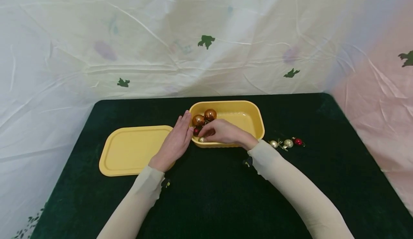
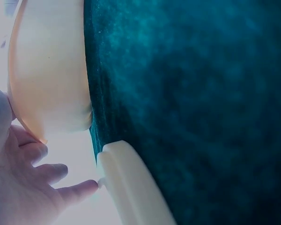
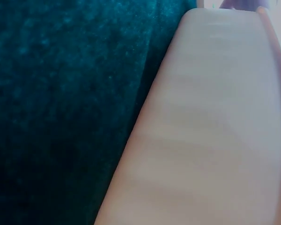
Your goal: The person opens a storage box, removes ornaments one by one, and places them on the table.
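A yellow rectangular box (image 1: 232,104) stands toward the back of the table, with two shiny copper-coloured baubles (image 1: 210,115) and a small red bauble (image 1: 196,131) at its left end. My right hand (image 1: 222,131) reaches over the front rim into that end, its fingertips pinching a small gold bauble (image 1: 201,139). The straight fingers of my left hand (image 1: 174,140) rest along the box's left wall. In the left wrist view, this hand (image 2: 30,183) touches the box wall (image 2: 51,70). The right wrist view is mostly filled by the box's side (image 3: 201,131).
A flat yellow lid (image 1: 132,151) lies left of the box, partly under my left hand and wrist in the head view. Right of the box are two small gold baubles (image 1: 288,143) and a red bauble (image 1: 298,141). Dark green cloth (image 1: 206,196) covers the table; a pale curtain (image 1: 161,45) hangs behind.
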Motion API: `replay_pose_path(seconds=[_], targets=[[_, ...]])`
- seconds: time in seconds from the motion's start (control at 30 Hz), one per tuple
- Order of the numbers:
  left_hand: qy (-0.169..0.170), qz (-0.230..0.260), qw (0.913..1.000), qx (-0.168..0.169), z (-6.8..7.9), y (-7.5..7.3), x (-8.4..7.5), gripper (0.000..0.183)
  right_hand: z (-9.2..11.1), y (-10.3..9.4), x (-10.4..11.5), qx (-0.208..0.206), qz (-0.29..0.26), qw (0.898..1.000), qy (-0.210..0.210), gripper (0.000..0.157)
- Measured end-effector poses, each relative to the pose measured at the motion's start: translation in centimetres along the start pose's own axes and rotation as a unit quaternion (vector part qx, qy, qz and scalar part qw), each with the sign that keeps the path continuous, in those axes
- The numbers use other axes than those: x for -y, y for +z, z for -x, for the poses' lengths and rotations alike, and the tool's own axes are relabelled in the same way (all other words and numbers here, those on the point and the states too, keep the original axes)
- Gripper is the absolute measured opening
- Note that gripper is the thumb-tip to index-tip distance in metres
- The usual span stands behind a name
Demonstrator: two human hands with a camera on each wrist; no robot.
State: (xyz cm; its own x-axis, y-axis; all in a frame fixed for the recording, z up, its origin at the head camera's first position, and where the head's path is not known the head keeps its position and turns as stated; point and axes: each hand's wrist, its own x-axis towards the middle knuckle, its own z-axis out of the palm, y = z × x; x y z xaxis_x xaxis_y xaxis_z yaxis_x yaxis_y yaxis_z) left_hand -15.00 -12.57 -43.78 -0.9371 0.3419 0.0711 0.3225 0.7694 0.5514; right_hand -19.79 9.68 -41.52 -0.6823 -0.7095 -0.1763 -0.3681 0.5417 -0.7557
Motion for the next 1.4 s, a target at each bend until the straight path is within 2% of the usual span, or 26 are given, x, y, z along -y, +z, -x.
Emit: replay_pose_path(seconds=[0.3,0.57,0.8,1.0,1.4], targets=[[0.002,-0.001,1.0,0.004,-0.2,0.0,0.2,0.061,2.2,-0.9,-0.3,-0.079,-0.059,0.995,-0.003,0.024],[-0.002,0.006,1.0,0.004,-0.1,-0.2,0.2,0.061,4.0,-1.5,0.2,-0.134,-0.071,0.988,-0.001,0.025],[-0.004,0.006,1.0,0.007,-0.1,-0.1,0.3,0.061,5.4,-1.8,0.2,-0.153,-0.105,0.983,-0.017,0.031],[-0.001,0.007,0.9999,0.009,-0.2,0.0,0.4,0.061,7.1,-2.2,0.4,-0.166,-0.118,0.979,-0.007,0.031],[-0.015,0.006,0.9998,0.014,0.0,-0.2,0.2,0.062,10.8,-3.4,-0.4,-0.215,-0.111,0.97,0.001,0.031]])
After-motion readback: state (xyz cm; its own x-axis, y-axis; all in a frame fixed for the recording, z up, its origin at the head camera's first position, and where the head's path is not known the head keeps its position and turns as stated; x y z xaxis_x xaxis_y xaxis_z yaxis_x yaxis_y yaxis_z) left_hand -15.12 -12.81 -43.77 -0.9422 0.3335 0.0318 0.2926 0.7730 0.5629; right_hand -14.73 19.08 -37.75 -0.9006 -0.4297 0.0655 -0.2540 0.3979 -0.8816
